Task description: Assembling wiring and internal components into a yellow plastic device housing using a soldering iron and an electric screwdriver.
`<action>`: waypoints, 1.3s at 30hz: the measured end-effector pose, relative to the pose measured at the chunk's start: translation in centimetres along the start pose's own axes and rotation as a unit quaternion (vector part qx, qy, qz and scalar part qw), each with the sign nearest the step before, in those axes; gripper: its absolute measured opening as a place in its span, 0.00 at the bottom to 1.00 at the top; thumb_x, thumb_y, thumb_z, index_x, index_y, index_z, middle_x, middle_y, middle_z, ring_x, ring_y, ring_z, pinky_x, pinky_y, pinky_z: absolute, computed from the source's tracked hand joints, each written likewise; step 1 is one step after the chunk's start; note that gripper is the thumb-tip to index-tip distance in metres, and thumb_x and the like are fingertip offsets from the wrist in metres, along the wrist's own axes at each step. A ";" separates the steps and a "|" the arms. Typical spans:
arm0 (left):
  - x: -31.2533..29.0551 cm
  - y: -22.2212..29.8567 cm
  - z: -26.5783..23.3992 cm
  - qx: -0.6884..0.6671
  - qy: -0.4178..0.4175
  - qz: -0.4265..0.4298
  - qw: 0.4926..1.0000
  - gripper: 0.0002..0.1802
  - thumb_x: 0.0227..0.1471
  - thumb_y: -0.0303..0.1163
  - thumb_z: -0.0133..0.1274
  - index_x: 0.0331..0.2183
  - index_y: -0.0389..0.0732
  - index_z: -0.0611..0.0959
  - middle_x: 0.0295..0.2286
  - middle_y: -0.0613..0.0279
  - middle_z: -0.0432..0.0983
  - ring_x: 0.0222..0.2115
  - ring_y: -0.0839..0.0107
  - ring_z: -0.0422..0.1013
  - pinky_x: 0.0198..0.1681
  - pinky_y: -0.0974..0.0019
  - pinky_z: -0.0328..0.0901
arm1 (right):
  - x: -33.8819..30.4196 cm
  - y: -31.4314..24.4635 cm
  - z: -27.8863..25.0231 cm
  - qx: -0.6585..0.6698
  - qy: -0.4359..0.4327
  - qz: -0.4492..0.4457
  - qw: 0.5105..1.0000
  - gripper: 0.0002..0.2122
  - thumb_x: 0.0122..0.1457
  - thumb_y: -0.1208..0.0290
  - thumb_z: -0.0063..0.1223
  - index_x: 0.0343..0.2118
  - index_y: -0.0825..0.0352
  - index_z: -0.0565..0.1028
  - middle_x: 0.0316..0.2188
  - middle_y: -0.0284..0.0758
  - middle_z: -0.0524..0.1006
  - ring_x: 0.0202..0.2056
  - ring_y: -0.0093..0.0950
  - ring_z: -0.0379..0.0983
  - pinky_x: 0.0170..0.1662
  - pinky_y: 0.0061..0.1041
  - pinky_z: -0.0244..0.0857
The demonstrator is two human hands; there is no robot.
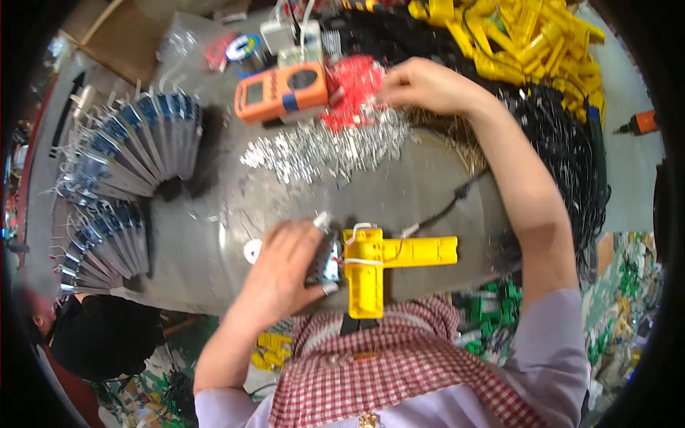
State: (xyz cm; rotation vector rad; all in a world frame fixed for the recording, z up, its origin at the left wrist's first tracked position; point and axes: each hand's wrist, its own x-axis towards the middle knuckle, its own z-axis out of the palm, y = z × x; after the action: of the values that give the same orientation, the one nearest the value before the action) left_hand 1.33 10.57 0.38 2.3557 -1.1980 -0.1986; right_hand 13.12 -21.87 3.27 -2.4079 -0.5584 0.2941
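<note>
At the table's near middle, my left hand point(280, 267) has its thumb and fingers closed around a small silver-and-dark module point(330, 258), white covers on two fingertips. Touching or close beside the module is a T-shaped yellow plastic shell point(367, 274) with white wires across it and a black cable point(449, 209) leading off to the right. Farther away, my right hand point(427, 87) has its fingers pinched together at the edge of a pile of small red pieces point(351, 87). What its fingertips hold, if anything, is hidden. Small silver metal pieces point(321, 151) lie heaped below the red ones.
An orange multimeter point(282, 93) lies behind the silver heap. Stacked blue-and-grey boards point(143, 143) fan out at left. Yellow shells point(528, 43) and black cables point(556, 143) crowd the far right. A person with a black cap point(107, 335) is at lower left.
</note>
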 end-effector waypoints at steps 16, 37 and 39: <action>4.7 4.8 1.6 0.078 0.149 0.077 0.983 0.16 0.39 0.32 0.58 0.34 0.40 0.78 0.39 0.58 0.73 0.44 0.62 0.68 0.53 0.53 0.52 | -13.7 -8.1 5.5 0.180 0.027 0.143 0.973 0.08 0.52 0.74 0.53 0.34 0.70 0.75 0.26 0.36 0.77 0.28 0.24 0.72 0.33 0.22 0.65; 3.0 1.8 3.4 -0.091 0.257 0.018 0.962 0.09 0.39 0.20 0.55 0.29 0.38 0.78 0.22 0.60 0.68 0.28 0.61 0.67 0.47 0.54 0.60 | -10.3 -10.4 11.8 0.127 0.204 0.075 0.968 0.04 0.50 0.75 0.57 0.29 0.69 0.76 0.22 0.34 0.72 0.23 0.26 0.69 0.28 0.24 0.63; 2.9 1.7 2.9 -0.152 0.223 -0.003 0.963 0.09 0.40 0.21 0.55 0.29 0.38 0.78 0.22 0.59 0.68 0.28 0.60 0.67 0.45 0.56 0.61 | -10.4 -10.3 11.6 0.126 0.177 0.091 0.972 0.04 0.50 0.75 0.57 0.29 0.69 0.77 0.22 0.34 0.72 0.23 0.27 0.69 0.28 0.24 0.63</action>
State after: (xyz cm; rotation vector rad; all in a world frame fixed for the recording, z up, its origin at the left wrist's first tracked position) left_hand 0.91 6.39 -1.08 1.9931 -0.8706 0.1353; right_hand -3.26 -13.14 1.63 -2.1951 -0.1290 0.0063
